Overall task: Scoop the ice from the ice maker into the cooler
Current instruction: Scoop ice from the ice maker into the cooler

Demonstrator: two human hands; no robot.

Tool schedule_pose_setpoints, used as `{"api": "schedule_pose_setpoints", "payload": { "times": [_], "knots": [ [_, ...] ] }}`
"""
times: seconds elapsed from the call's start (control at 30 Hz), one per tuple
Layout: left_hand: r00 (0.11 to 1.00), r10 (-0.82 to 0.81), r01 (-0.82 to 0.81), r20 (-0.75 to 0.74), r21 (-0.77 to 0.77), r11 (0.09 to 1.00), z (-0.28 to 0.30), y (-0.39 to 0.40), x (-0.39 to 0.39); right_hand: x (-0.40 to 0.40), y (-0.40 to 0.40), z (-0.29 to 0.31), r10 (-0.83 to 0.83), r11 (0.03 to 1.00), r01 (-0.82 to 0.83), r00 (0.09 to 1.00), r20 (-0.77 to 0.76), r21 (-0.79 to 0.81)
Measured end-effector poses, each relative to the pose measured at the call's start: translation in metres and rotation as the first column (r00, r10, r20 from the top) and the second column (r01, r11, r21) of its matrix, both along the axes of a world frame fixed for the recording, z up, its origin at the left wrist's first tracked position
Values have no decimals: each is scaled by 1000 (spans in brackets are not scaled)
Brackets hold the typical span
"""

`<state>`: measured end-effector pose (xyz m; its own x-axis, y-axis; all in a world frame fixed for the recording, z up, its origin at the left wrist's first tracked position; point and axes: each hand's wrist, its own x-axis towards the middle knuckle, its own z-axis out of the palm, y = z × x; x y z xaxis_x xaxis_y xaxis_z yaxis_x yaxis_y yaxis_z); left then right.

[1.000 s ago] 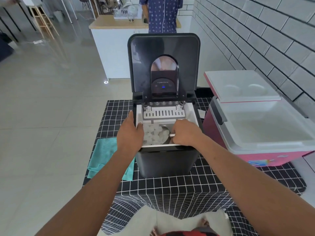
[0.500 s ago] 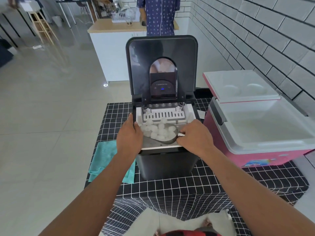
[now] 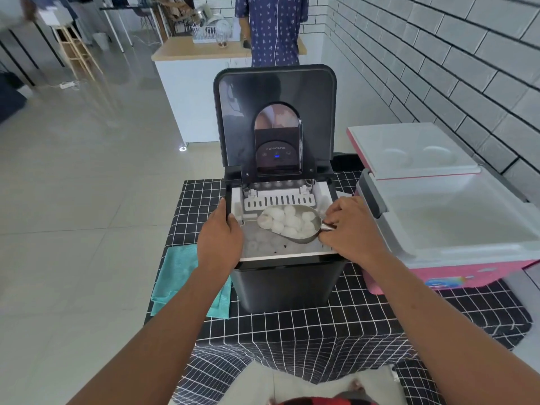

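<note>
Just left of the right hand [image 3: 349, 229] pinching the scoop [image 3: 292, 225] handle, keeping heaped ice [image 3: 285, 219] level, left hand [image 3: 220, 238] gripping the ice maker [image 3: 280, 273], swinging gently rightward toward the open cooler [image 3: 455, 223].

Both arms are stretched forward from the near edge, forearms bare and angling in toward each other. The left hand [image 3: 219, 240] sits palm down, its fingers bent over an edge on the far side and the thumb sticking up along the left. The right hand [image 3: 352, 229] is a bit further right, knuckles up, fingers curled in tight and pinching a thin handle. Wrists look pretty straight, and the two hands are apart, not touching.
</note>
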<state>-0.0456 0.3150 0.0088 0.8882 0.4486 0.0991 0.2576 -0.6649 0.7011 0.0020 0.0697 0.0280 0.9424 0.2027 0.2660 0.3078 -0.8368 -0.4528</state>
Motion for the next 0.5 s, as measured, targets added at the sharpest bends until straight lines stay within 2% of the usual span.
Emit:
{"api": "schedule_pose_setpoints", "payload": {
  "times": [0.17,0.3,0.33,0.4,0.5],
  "knots": [
    [1000,-15,16,-9,77,997,3,-3,-1,6,-18,12,-36,997,36,999,-2,61],
    [999,-43,44,-11,319,947,7,-8,4,13,-41,26,-69,995,69,998,0,68],
    [999,-50,40,19,339,940,10,-14,7,15,-50,29,-74,994,74,997,-5,79],
    [994,-71,42,86,297,954,17,-34,15,17,-69,36,-84,992,87,996,-40,90],
    [973,-168,132,160,213,968,28,-83,30,22,-108,42,-114,989,120,991,-68,92]
  ]
}}
